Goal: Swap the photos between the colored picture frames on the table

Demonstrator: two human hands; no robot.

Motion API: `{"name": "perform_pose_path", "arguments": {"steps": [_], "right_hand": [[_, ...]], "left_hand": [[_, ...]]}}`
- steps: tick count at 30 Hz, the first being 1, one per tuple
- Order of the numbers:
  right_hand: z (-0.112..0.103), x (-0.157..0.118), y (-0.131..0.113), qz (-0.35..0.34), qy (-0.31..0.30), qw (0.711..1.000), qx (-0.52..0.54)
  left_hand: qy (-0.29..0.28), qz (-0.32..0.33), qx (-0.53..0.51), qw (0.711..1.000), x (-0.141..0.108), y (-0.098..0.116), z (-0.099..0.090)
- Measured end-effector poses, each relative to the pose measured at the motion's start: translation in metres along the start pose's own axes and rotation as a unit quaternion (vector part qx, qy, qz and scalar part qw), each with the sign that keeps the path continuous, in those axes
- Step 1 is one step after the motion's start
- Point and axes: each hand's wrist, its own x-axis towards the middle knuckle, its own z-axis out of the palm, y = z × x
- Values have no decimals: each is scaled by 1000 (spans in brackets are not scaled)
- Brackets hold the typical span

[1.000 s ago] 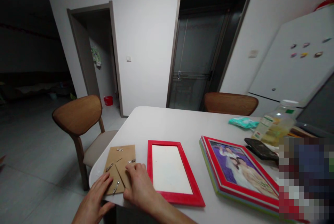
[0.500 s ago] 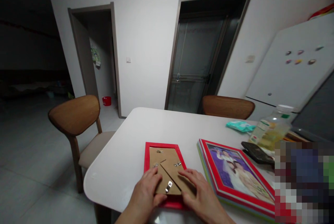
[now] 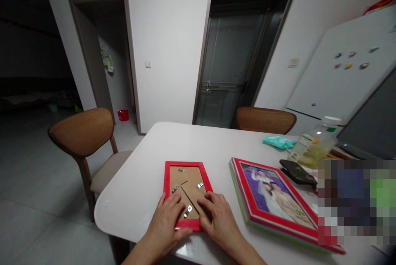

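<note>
The backing board (image 3: 194,174) sits within the red picture frame (image 3: 167,177), clips (image 3: 188,211) seemingly unfastened, left hand (image 3: 163,220) and right hand (image 3: 221,220) resting open on it.

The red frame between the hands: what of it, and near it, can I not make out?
All in the head view:
Lower sides of the red frame: behind the left hand and right hand.
Underside of the brown board: faces down.
Words on the bottle label: too small, blurred.
Things at right: under pixel blocks.

Refrigerator (image 3: 349,79) cut off at right; right hand (image 3: 219,215) partly hides backing board (image 3: 192,175).
</note>
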Motion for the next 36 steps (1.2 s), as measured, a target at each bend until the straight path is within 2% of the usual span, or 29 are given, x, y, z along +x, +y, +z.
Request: {"name": "perform_pose_path", "arguments": {"steps": [7,10,14,19,23,25,28,31,36], "right_hand": [[-10,25,5,6,-23,999,-26],[-6,42,8,28,-8,996,-81],[1,49,12,16,-11,994,-109],[2,42,18,-10,3,997,-74],[-1,30,7,-36,15,996,-77],[-1,21,-4,-83,-3,995,-60],[-3,12,-20,-152,-61,986,-20],[-6,8,-27,-169,-85,982,-8],[-10,6,-26,-178,-97,979,-3]], "left_hand": [[-8,-3,-9,1000,-5,5,-4],[-3,-17,-9,1000,-5,7,-4],[11,-28,-6,1000,-5,7,-2],[5,-32,-6,999,-5,6,-1],[10,-27,-23,999,-5,5,-2],[13,-22,-27,999,-5,4,-2],[15,-22,-29,999,-5,4,-1],[14,-24,-32,999,-4,3,0],[24,-26,-48,998,-5,2,0]]}}
